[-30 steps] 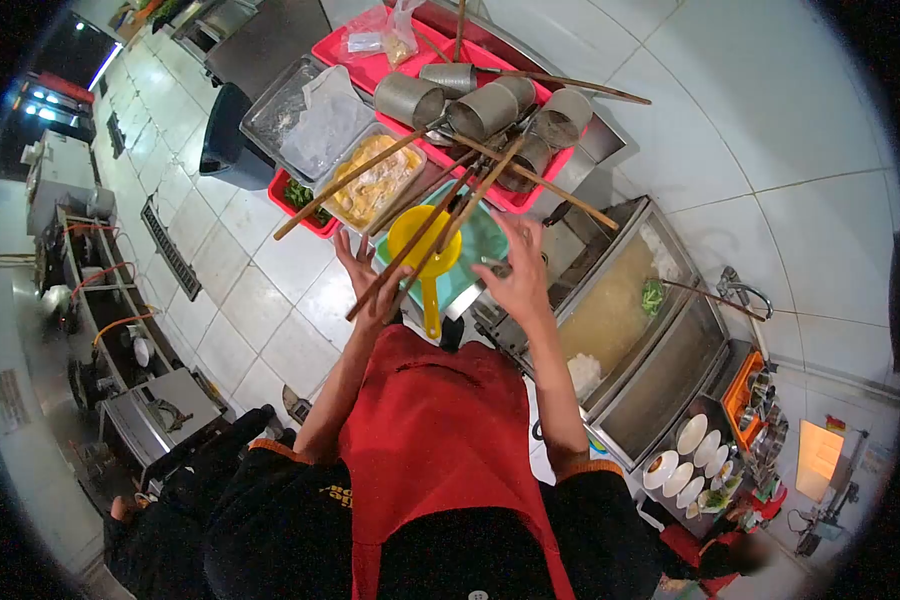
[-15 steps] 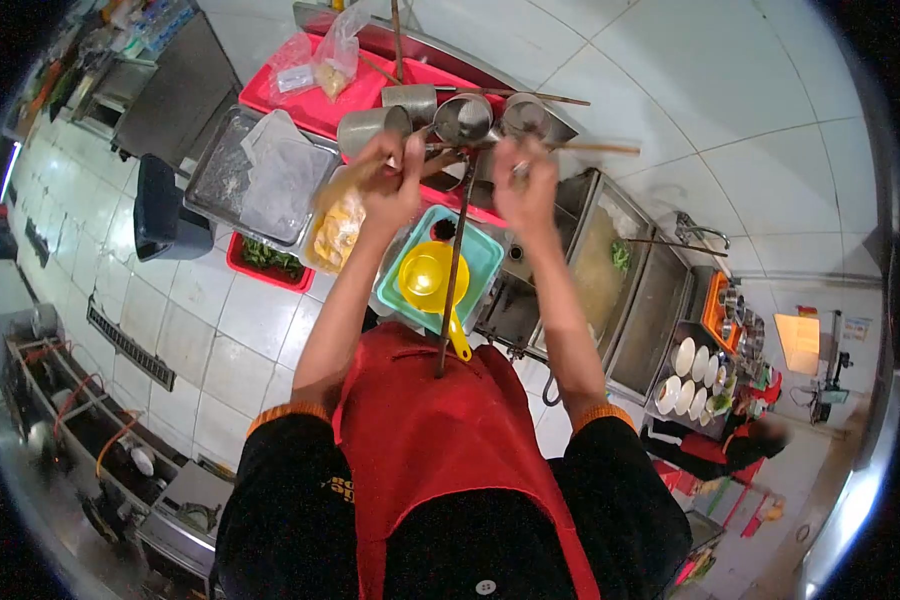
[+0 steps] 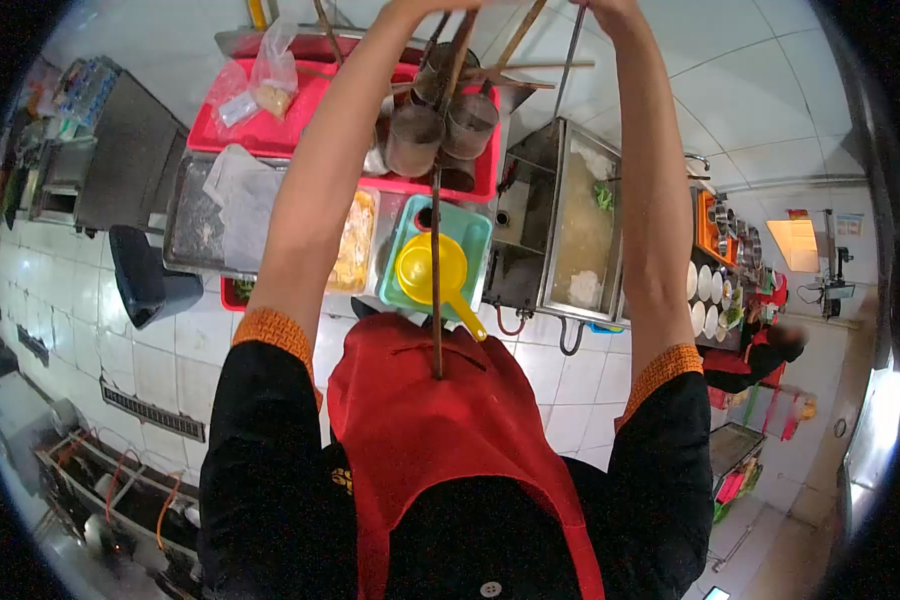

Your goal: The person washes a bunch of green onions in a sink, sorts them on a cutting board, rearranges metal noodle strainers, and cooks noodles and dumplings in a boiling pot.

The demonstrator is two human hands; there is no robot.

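Note:
Both hands are stretched far forward and partly cut off by the top edge. My left hand (image 3: 432, 4) is above long wooden handles (image 3: 457, 60) of metal strainer baskets (image 3: 414, 140); its fingers are largely hidden. My right hand (image 3: 610, 10) is closed at the upper end of a thin dark stick (image 3: 570, 62), which slants down toward the liquid-filled tank (image 3: 581, 225). The baskets stand in a pink tray (image 3: 485, 180). Nearer my red apron, a yellow ladle (image 3: 432, 268) lies in a turquoise tray (image 3: 398, 285), with a long dark handle crossing above it.
On the left are a metal tray (image 3: 192, 215) with white sheets, a container of yellowish food (image 3: 355, 245), plastic bags (image 3: 273, 75) and a dark bin (image 3: 150, 275). White bowls (image 3: 703, 282) and a person (image 3: 760, 360) are at right. The tank holds a green bunch (image 3: 603, 195).
Both hands have moved forward and up from over the baskets to the top edge. A thin dark stick now shows at my right hand. The view has shifted, and the baskets appear regrouped.

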